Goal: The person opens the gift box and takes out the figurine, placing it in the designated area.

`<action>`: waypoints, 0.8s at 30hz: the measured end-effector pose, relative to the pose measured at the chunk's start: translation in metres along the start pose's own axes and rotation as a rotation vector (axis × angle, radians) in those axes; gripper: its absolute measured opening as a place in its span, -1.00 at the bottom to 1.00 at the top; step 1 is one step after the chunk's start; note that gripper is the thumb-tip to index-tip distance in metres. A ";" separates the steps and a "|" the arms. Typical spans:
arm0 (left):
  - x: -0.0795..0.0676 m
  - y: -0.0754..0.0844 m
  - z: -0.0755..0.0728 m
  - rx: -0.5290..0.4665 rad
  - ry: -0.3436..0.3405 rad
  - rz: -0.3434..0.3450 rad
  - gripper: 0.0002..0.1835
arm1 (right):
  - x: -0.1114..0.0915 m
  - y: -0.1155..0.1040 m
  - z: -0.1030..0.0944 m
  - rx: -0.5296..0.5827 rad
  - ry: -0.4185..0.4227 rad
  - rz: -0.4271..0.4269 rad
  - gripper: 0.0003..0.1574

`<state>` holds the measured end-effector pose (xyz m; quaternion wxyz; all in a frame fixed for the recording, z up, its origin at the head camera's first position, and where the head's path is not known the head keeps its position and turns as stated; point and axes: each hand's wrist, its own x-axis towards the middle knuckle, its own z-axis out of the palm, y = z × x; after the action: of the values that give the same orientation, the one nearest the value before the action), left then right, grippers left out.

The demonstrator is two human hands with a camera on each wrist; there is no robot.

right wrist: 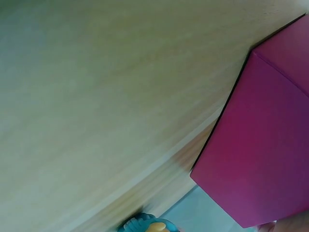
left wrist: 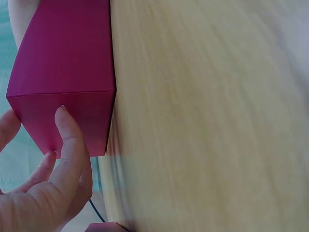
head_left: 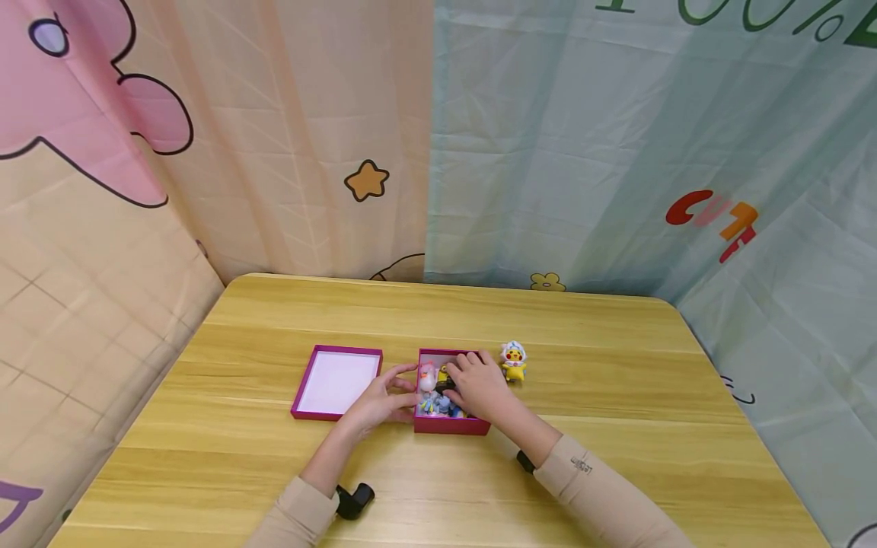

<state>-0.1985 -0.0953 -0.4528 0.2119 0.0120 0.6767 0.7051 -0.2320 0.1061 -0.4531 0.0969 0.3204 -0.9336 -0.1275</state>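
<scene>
Magenta cardboard box (head_left: 451, 427) on a desk (head_left: 438, 495), between a person's two hands. The left hand (head_left: 378, 399) has its fingers spread and slightly bent, fingertips (left wrist: 63, 116) against the box's left wall without clasping it. The right hand (head_left: 483, 390) reaches over the right rim, fingers bent down among small figurines (head_left: 428, 378); whether it pinches one cannot be told. The box looks light, smooth and stiff, but might dent if squeezed; opposite outer walls, low down, seem the best hold. The figurines look hard and slick, best pinched by the body. Left lies the upturned lid (head_left: 337, 380); right stands a hooded yellow Pikachu figurine (head_left: 514, 364). Only the head view shows the box's contents; the left-wrist view reveals fingertip contact; the right-wrist view shows a turquoise piece (right wrist: 149, 225), perhaps that figurine's back.
</scene>
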 end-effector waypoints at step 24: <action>0.002 -0.001 -0.001 -0.010 -0.002 -0.004 -0.38 | -0.006 0.010 -0.014 0.082 0.030 -0.002 -0.49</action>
<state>-0.1997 -0.0954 -0.4546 0.2139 0.0103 0.6728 0.7082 -0.2295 0.1147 -0.4376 0.0977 0.3268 -0.9362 -0.0844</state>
